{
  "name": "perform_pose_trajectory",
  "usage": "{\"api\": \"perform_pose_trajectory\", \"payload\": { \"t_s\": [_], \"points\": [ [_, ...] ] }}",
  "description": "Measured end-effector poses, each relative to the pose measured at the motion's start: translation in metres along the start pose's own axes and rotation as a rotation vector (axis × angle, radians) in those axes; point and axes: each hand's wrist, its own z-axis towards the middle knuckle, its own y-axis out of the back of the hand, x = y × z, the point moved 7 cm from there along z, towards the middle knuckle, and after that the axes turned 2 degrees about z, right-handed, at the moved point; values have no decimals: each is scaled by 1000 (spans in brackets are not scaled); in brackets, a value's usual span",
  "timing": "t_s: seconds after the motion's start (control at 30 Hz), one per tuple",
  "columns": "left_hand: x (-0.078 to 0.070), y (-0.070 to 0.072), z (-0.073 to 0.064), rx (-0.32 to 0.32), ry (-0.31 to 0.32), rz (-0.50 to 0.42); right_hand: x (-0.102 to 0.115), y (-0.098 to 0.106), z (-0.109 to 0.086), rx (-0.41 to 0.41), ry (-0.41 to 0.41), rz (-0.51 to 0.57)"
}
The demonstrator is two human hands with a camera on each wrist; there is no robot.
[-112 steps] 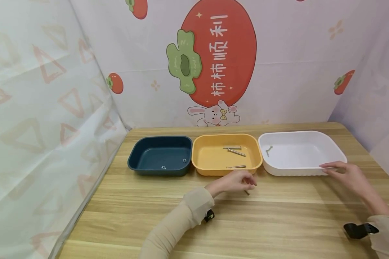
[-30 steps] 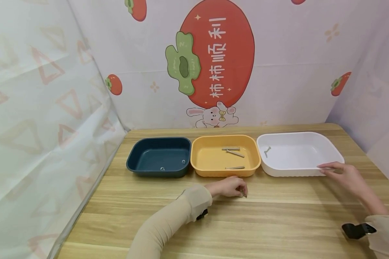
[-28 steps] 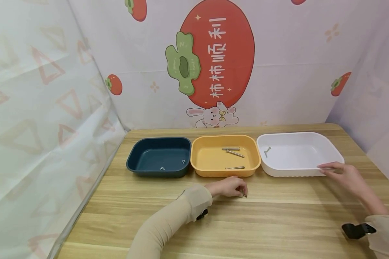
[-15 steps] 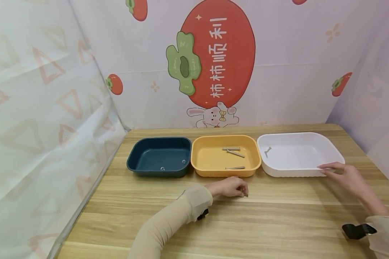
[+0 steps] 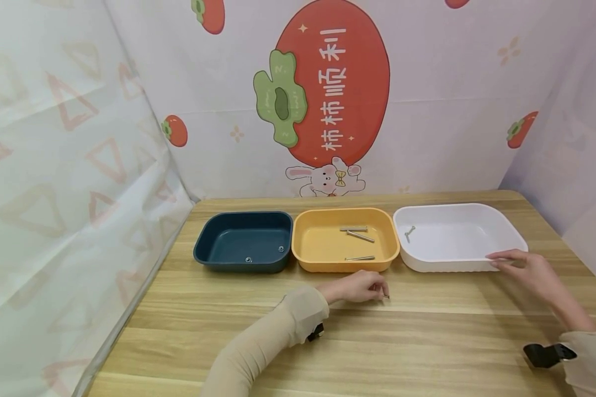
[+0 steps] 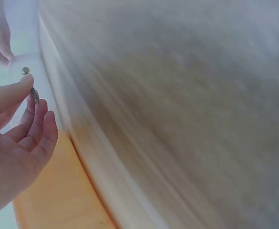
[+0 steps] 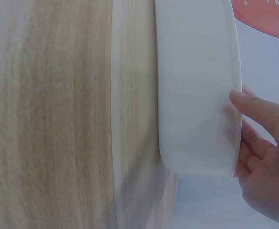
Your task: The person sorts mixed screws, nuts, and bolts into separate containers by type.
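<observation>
My left hand (image 5: 360, 286) is just in front of the yellow tray (image 5: 345, 267). Between thumb and fingertips it pinches a small brass-coloured screw (image 6: 35, 95), its round head and threaded tip showing in the left wrist view. At the right, my right hand (image 5: 531, 270) grips the front rim of the white tray (image 5: 447, 266) near its corner, thumb outside and fingers inside, as the right wrist view shows. Two small screws (image 5: 409, 232) lie inside the white tray. Several long bolts (image 5: 360, 236) lie in the yellow one.
A dark blue tray (image 5: 243, 268) stands left of the yellow one, with two small nuts (image 5: 249, 259) inside. All the trays stand in a row towards the back of the wooden table (image 5: 377, 353). Printed cloth (image 5: 218, 165) hangs behind and at the sides.
The small screw lay on the table at first; my left hand came down to it, took it between its fingers and has now shifted slightly right with it. My right hand stays put.
</observation>
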Motion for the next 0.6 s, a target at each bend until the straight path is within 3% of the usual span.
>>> {"api": "perform_pose_trajectory", "payload": {
  "t_s": [0.27, 0.6],
  "points": [
    [-9, 1, 4, -9, 1, -28, 1, 0, 0, -5, 5, 9],
    [-23, 11, 10, -69, -14, -26, 2, 0, 1, -4, 21, 12]
  ]
}}
